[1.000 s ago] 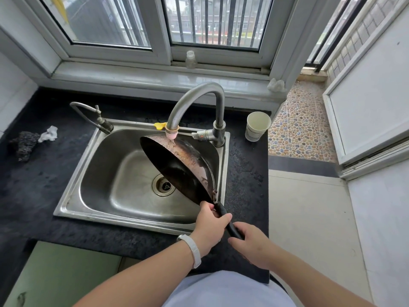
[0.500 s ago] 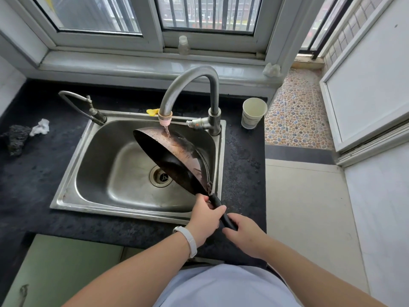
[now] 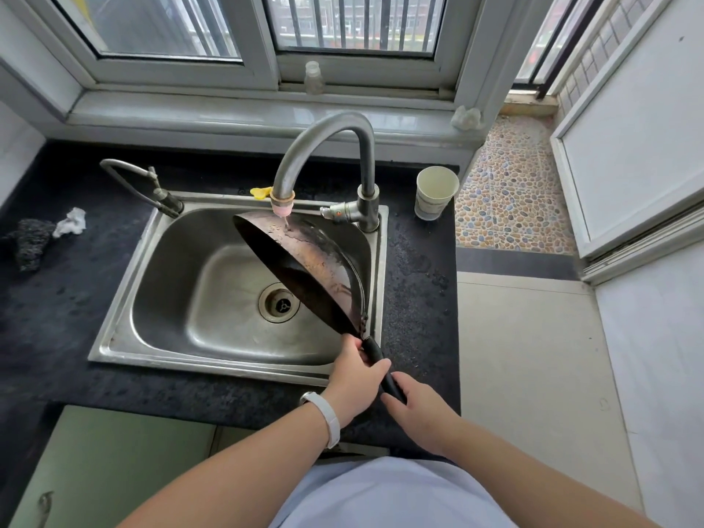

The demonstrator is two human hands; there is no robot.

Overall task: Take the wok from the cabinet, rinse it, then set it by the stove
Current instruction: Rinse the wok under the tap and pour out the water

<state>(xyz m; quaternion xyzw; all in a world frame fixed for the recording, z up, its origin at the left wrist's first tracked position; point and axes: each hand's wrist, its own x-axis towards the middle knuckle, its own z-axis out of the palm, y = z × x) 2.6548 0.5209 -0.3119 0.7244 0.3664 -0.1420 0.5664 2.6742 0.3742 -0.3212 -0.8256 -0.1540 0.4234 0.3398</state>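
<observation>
A dark, rust-stained wok [image 3: 304, 268] hangs tilted steeply over the steel sink [image 3: 125, 337], its far rim right under the faucet spout [image 3: 282, 205]. A thin stream of water falls onto the wok's inner side. Both hands hold the black handle [image 3: 375, 354]: my left hand [image 3: 354, 379], with a white wristband, grips it near the pan, and my right hand [image 3: 415, 409] grips its end over the counter's front right corner.
A black stone counter [image 3: 57, 318] surrounds the sink. A paper cup [image 3: 434, 192] stands right of the faucet. A dark scrubber [image 3: 30, 242] and a crumpled tissue [image 3: 72, 222] lie at the far left. A small side tap [image 3: 152, 188] sits at the sink's back left. Green cabinet doors [image 3: 114, 463] are below.
The wok stays tilted under the running tap with both hands on the handle. The view has shifted slightly; the wok has barely moved.
</observation>
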